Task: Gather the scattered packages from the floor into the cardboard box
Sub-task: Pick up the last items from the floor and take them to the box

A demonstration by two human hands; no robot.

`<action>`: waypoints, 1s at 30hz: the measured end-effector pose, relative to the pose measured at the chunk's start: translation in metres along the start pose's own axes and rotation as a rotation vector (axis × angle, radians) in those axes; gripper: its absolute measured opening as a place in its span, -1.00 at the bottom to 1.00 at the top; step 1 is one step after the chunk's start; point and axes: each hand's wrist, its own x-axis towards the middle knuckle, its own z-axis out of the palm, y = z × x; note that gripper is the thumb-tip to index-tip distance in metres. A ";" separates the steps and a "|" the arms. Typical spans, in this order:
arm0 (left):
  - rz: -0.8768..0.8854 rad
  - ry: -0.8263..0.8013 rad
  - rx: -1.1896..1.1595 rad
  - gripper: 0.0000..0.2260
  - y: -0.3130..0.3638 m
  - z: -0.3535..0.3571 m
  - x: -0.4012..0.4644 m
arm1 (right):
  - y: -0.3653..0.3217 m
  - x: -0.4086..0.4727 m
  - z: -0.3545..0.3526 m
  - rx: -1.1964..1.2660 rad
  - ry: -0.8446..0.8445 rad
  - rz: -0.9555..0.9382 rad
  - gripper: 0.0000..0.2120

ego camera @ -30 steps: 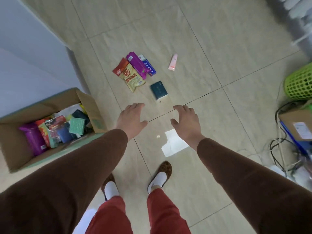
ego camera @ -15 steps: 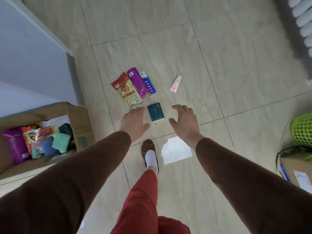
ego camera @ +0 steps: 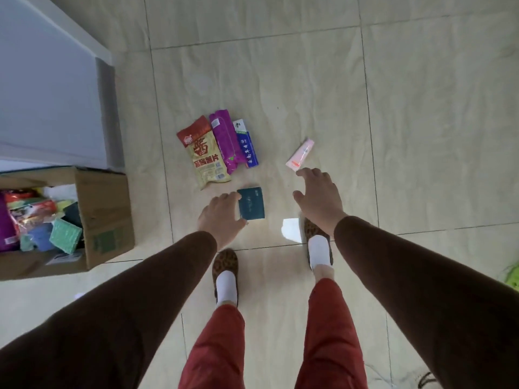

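Several packages lie on the tiled floor ahead: a yellow and red snack bag [ego camera: 206, 154], a purple pack [ego camera: 226, 141], a blue and white box [ego camera: 247, 143], a pink tube [ego camera: 300, 154] and a dark teal pack [ego camera: 251, 203]. My left hand [ego camera: 222, 217] hangs open, its fingertips at the teal pack's left edge. My right hand [ego camera: 318, 197] is open too, just below the pink tube. The cardboard box [ego camera: 104, 217] stands at the left, holding several colourful packages.
A pale wall or cabinet [ego camera: 47, 88] rises behind the box at the left. My two feet in leopard slippers [ego camera: 224, 265] stand just behind the packages. A bright patch of light [ego camera: 290, 233] lies on the floor. A bit of green shows at the right edge.
I have stepped forward, so the packages are closer. Both hands reached further out: the left to the teal pack's edge, the right up towards the pink tube.
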 end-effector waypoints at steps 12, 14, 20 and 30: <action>-0.511 0.010 -0.328 -0.21 -0.016 0.129 0.131 | 0.100 0.199 0.052 -0.467 -0.103 -0.329 -0.54; -0.572 0.013 -0.406 -0.14 -0.025 0.153 0.149 | 0.108 0.223 0.069 -0.520 -0.104 -0.402 -0.50; -0.616 0.060 -0.534 -0.31 -0.044 0.206 0.193 | 0.126 0.273 0.121 -0.789 -0.079 -0.551 -0.55; -0.612 0.054 -0.836 -0.47 -0.051 0.208 0.186 | 0.145 0.290 0.133 -0.727 -0.230 -0.238 -0.67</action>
